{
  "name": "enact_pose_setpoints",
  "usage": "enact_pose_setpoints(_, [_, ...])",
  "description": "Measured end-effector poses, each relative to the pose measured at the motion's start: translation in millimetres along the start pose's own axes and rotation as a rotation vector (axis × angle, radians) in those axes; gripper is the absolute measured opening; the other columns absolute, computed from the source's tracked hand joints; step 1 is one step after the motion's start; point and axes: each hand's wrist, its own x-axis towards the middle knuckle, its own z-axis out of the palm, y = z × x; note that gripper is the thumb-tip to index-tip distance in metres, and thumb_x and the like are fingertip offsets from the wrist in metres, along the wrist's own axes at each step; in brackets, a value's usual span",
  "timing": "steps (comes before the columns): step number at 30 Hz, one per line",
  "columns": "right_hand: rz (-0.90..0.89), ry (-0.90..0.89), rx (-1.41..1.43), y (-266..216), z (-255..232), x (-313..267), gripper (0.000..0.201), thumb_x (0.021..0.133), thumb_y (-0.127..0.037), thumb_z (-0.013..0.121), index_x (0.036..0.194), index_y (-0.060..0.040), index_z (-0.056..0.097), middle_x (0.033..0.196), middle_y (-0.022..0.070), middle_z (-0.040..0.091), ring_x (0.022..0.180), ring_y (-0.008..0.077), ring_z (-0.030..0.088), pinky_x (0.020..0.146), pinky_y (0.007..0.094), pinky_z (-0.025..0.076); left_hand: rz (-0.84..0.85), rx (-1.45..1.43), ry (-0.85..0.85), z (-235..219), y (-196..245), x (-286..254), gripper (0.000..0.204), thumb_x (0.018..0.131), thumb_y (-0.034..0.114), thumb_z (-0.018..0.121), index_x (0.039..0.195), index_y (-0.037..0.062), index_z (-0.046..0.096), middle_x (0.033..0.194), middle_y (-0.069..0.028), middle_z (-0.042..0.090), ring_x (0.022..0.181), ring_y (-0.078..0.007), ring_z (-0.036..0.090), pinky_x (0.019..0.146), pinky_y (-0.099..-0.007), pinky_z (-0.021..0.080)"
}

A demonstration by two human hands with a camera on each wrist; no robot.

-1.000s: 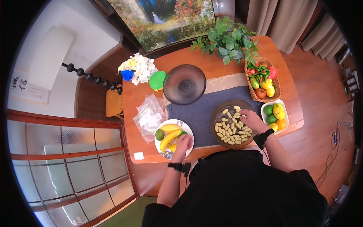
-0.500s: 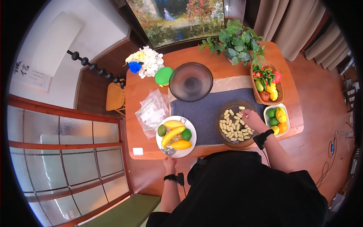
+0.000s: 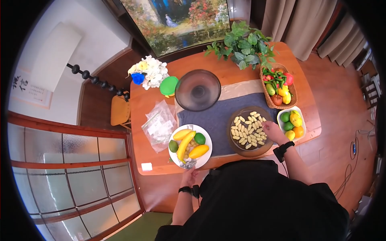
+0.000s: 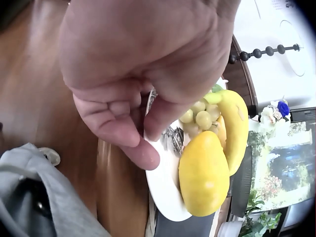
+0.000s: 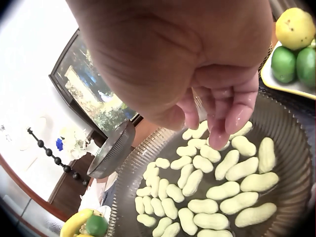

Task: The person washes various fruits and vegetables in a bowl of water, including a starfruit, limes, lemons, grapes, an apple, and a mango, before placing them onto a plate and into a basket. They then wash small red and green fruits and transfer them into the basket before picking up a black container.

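Observation:
My left hand is at the near edge of a white plate of fruit. In the left wrist view, thumb and index finger of the left hand pinch the plate's rim beside a mango, a banana and grapes. My right hand hangs over the right side of a brown glass dish of peanuts. The right wrist view shows that hand with loosely bent fingers low over the peanuts; contact is unclear.
An empty dark glass bowl stands behind. At the right are a wicker basket of produce and a white fruit tray. Plastic bags, a green-lidded container, flowers and a leafy plant are also on the table.
The plate has turned counterclockwise and shifted slightly right. My left hand has drawn back from over the fruit to the near rim. My right hand stays over the dish; some peanuts lie differently.

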Motion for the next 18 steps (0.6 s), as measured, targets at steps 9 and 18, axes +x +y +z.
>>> enact_pose_setpoints(9, [-0.081,0.007,-0.017,-1,-8,-2,0.027,0.088,-0.015,0.059,0.108,0.0015,0.067,0.099,0.0264,0.068,0.095,0.0404,0.066,0.085,0.0433,0.053,0.138,-0.154,0.139,22,-5,-3,0.012,0.100,0.015,0.058,0.109,0.0101,0.052,0.070,0.0029,0.049,0.046,-0.0084,0.038,0.045,-0.0225,0.031])
enact_pose_setpoints(18, [-0.075,-0.015,-0.009,7,-4,7,0.037,0.086,-0.013,0.063,0.121,0.0010,0.060,0.118,0.0266,0.062,0.114,0.0412,0.058,0.099,0.0430,0.046,0.164,-0.100,0.002,47,3,13,0.018,0.098,0.010,0.060,0.114,0.0125,0.053,0.074,0.0032,0.053,0.046,-0.0076,0.038,0.044,-0.0230,0.029])
